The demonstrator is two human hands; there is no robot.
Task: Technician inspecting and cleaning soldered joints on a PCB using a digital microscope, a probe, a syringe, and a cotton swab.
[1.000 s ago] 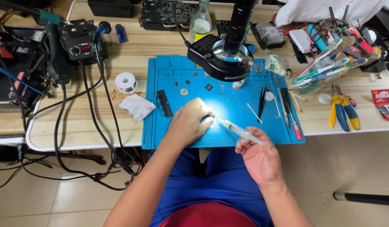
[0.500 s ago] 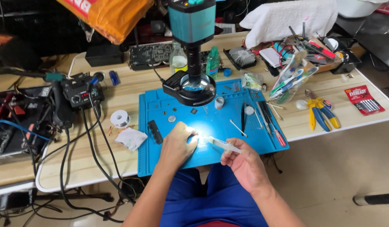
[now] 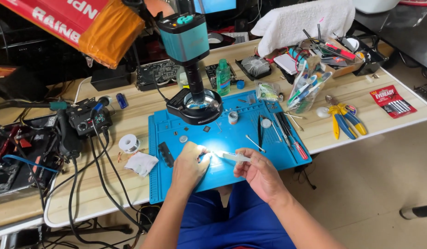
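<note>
Camera view has risen since earlier; right hand remains clamped on a white syringe, left hand pinching something small on the blue mat.

A light wooden bench with a white edge carried a blue work mat near its front. Left of the mat lay a solder spool, a crumpled white cloth and black cables. To the right sat yellow-and-blue pliers and a red battery pack. A folded white towel rested at the back.
</note>
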